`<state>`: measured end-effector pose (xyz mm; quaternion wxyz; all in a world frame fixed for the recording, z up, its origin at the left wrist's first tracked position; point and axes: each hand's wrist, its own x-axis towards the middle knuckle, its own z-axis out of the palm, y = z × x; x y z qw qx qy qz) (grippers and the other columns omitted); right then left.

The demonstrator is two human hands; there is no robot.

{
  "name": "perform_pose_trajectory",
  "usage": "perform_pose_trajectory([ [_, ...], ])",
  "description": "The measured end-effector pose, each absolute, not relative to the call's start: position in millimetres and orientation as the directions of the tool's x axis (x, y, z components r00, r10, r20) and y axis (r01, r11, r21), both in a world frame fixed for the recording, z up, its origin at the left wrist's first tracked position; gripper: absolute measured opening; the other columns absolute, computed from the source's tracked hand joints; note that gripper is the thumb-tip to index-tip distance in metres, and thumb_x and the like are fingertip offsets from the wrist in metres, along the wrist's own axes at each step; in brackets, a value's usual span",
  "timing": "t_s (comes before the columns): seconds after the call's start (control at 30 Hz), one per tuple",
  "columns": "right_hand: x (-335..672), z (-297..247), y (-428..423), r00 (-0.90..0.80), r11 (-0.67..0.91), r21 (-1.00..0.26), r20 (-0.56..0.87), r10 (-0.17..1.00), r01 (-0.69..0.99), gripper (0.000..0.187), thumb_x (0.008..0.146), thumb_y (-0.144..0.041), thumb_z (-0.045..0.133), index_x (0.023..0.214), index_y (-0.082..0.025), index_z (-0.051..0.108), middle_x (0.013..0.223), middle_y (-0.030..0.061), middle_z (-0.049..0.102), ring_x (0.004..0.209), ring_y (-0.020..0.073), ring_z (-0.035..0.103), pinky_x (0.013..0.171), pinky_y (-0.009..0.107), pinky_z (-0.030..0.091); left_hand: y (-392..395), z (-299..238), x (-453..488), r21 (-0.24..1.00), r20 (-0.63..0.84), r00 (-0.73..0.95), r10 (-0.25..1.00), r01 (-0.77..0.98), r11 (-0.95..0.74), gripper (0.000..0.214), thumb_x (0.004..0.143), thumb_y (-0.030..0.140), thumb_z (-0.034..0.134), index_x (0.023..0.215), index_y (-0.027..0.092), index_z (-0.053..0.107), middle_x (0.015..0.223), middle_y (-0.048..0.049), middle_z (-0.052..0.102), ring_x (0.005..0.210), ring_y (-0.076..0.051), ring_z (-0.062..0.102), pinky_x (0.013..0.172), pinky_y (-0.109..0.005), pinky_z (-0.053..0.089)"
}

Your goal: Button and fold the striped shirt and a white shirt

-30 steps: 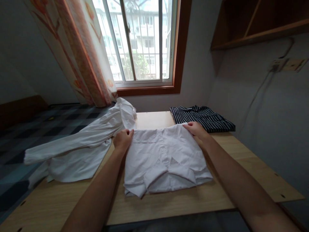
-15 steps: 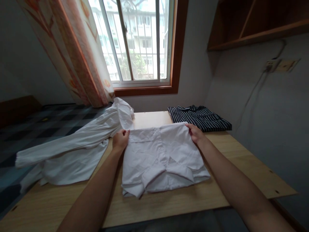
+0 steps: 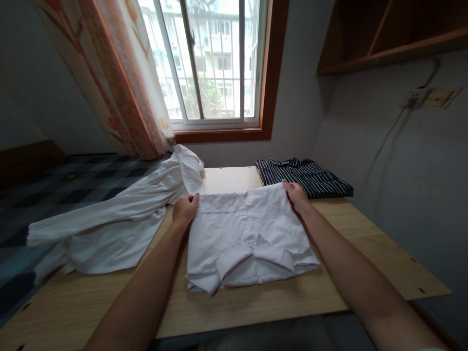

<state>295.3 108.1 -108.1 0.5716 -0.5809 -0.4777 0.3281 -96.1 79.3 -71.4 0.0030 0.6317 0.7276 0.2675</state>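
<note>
A folded white shirt (image 3: pixel 252 229) lies in front of me on the wooden board, its collar pointing toward me and its button strip running down the middle. My left hand (image 3: pixel 185 208) pinches the far left corner of its folded edge. At the far right corner, my right hand (image 3: pixel 295 196) grips the same edge between thumb and fingers. The edge between the two hands is drawn fairly straight. Just beyond my right hand is a folded black shirt with white stripes (image 3: pixel 303 178).
Another white garment (image 3: pixel 120 224) lies loosely spread at the left, partly over the board (image 3: pixel 373 253) and partly over a dark checked bed cover (image 3: pixel 95 178). A barred window (image 3: pixel 215 68) with a patterned curtain (image 3: pixel 113 83) is behind. A wall shelf (image 3: pixel 395 39) hangs at upper right.
Both hands keep hold of the white shirt's far corners, and the shirt has hardly moved. The whole view has shifted slightly.
</note>
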Motion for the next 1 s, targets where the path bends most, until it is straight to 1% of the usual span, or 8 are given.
perform_pose_trajectory([
  [0.13,282.3,-106.6,111.3,0.456,0.128,-0.953,0.246,0.855,0.276,0.047,0.070,-0.045,0.074,0.106,-0.018,0.062,0.083,0.0042,0.072,0.072,0.0186,0.066,0.068,0.028,0.053,80.5,-71.3,-93.5,0.314,0.359,-0.173,0.917,0.948,0.056,0.045,0.090,0.046,0.039,0.072,0.016,0.067,0.075,-0.0089,0.066,0.079,-0.022,0.061,0.064,-0.026,0.039],
  [0.23,278.2,-109.2,111.2,0.437,0.162,-0.939,0.288,0.852,0.304,0.049,0.073,-0.039,0.069,0.115,-0.016,0.062,0.082,0.0043,0.072,0.072,0.0188,0.066,0.070,0.029,0.052,80.7,-72.9,-92.6,0.247,0.367,-0.140,0.920,0.968,0.048,0.039,0.089,0.040,0.041,0.076,0.016,0.068,0.083,-0.0118,0.065,0.086,-0.023,0.061,0.074,-0.028,0.044],
  [0.37,286.4,-106.8,107.0,0.357,0.153,-0.889,0.324,0.876,0.431,0.034,0.080,-0.035,0.058,0.106,-0.016,0.069,0.081,0.0066,0.072,0.072,0.0208,0.065,0.072,0.032,0.053,76.5,-71.4,-93.2,0.217,0.362,-0.159,0.919,0.973,0.083,0.039,0.091,0.039,0.041,0.089,0.012,0.069,0.097,-0.0192,0.064,0.098,-0.031,0.061,0.088,-0.037,0.046],
  [0.47,288.1,-93.5,98.1,0.263,0.221,-0.683,0.529,0.807,0.697,0.030,0.082,-0.023,0.051,0.101,-0.015,0.073,0.096,0.0119,0.072,0.089,0.0248,0.065,0.088,0.039,0.050,69.3,-65.2,-89.0,0.239,0.513,-0.204,0.834,0.967,0.089,0.037,0.089,0.037,0.048,0.107,0.008,0.065,0.114,-0.0235,0.060,0.112,-0.037,0.056,0.096,-0.046,0.043],
  [0.57,270.4,-79.5,84.7,0.032,0.352,-0.440,0.660,0.750,0.826,0.037,0.086,-0.015,0.045,0.111,-0.015,0.072,0.111,0.0137,0.069,0.108,0.0268,0.061,0.102,0.042,0.043,61.7,-62.4,-73.9,0.222,0.659,-0.057,0.750,0.967,-0.122,0.038,0.089,0.032,0.050,0.119,0.010,0.058,0.124,-0.0218,0.057,0.123,-0.035,0.050,0.105,-0.049,0.038],
  [0.67,240.7,-79.1,72.1,-0.246,0.465,-0.263,0.581,0.776,0.845,0.039,0.092,-0.016,0.044,0.122,-0.017,0.068,0.130,0.0126,0.064,0.129,0.0265,0.049,0.115,0.044,0.029,56.5,-72.6,-52.2,0.138,0.647,0.227,0.728,0.904,-0.405,0.039,0.094,0.028,0.041,0.128,0.014,0.056,0.133,-0.0167,0.057,0.133,-0.028,0.045,0.114,-0.046,0.032],
  [0.77,221.0,-93.2,66.9,-0.362,0.461,-0.141,0.440,0.822,0.876,0.041,0.099,-0.030,0.042,0.135,-0.019,0.060,0.148,0.0116,0.050,0.145,0.0288,0.030,0.121,0.052,0.008,55.0,-91.4,-37.7,0.065,0.480,0.413,0.774,0.863,-0.501,0.045,0.097,0.030,0.036,0.137,0.017,0.053,0.148,-0.0119,0.050,0.143,-0.026,0.034,0.120,-0.044,0.024],
  [1.0,227.0,-116.7,77.8,-0.339,0.376,-0.148,0.227,0.913,0.915,0.053,0.101,-0.049,0.033,0.145,-0.024,0.049,0.155,0.0096,0.041,0.147,0.0269,0.029,0.120,0.051,0.010,57.6,-101.9,-34.9,0.039,0.137,0.373,0.918,0.924,-0.382,0.056,0.099,0.050,0.031,0.149,0.027,0.042,0.159,-0.0062,0.034,0.149,-0.029,0.024,0.121,-0.050,0.011],
])
